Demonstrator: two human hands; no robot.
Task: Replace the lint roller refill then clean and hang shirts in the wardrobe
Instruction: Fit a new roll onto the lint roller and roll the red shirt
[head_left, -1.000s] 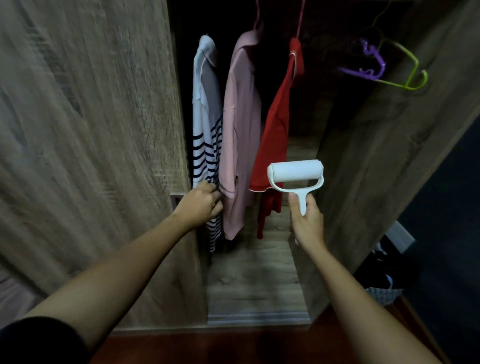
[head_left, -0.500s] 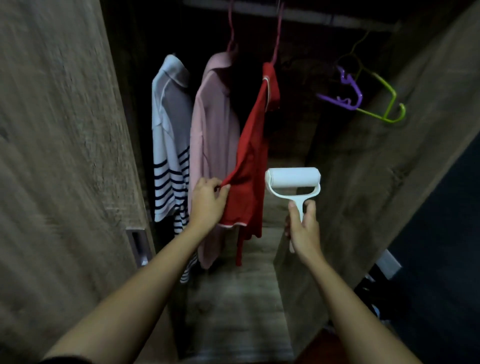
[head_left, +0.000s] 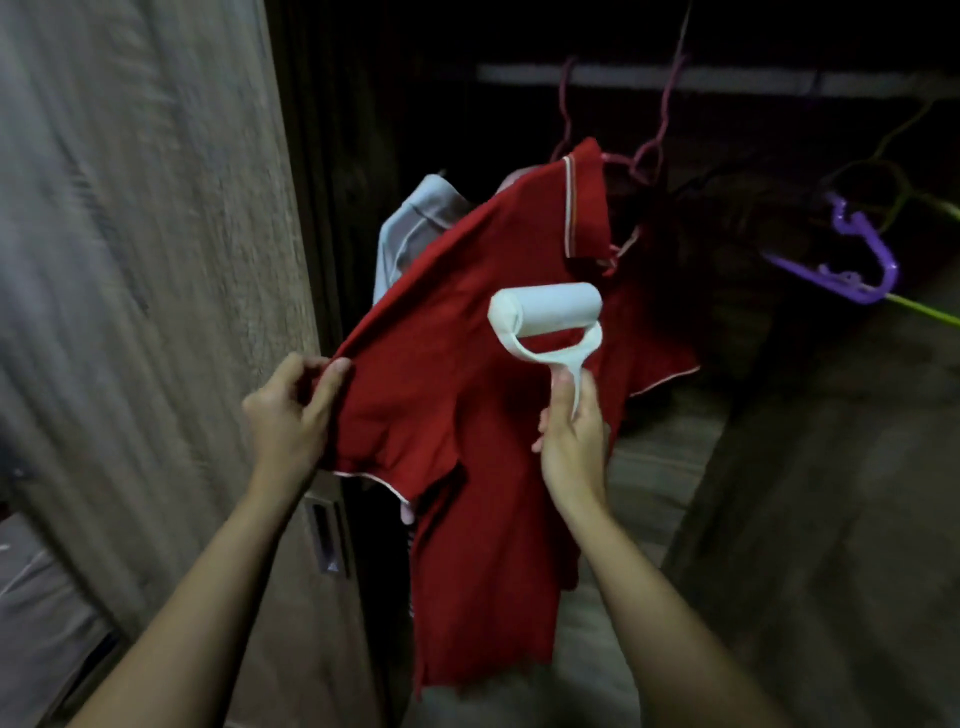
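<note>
A red polo shirt (head_left: 457, 374) hangs from a pink hanger (head_left: 652, 150) inside the wardrobe and is pulled out towards me, spread wide. My left hand (head_left: 291, 410) pinches its left sleeve edge and holds the cloth taut. My right hand (head_left: 571, 441) grips the handle of a white lint roller (head_left: 545, 312), whose roll rests against the shirt's chest. Behind the red shirt only a bit of the white striped shirt (head_left: 415, 218) shows; the pink shirt is hidden.
The open wooden wardrobe door (head_left: 156, 260) stands close on the left with a metal recessed handle (head_left: 327, 535). An empty purple hanger (head_left: 857, 260) and a green hanger (head_left: 924, 312) hang at the right. The hanging rail (head_left: 727, 83) crosses the top. The wardrobe's right wall (head_left: 831, 493) is near.
My left hand has pulled the red shirt's sleeve out to the left, spreading the shirt. The lint roller has moved up onto the shirt's front. The view has closed in.
</note>
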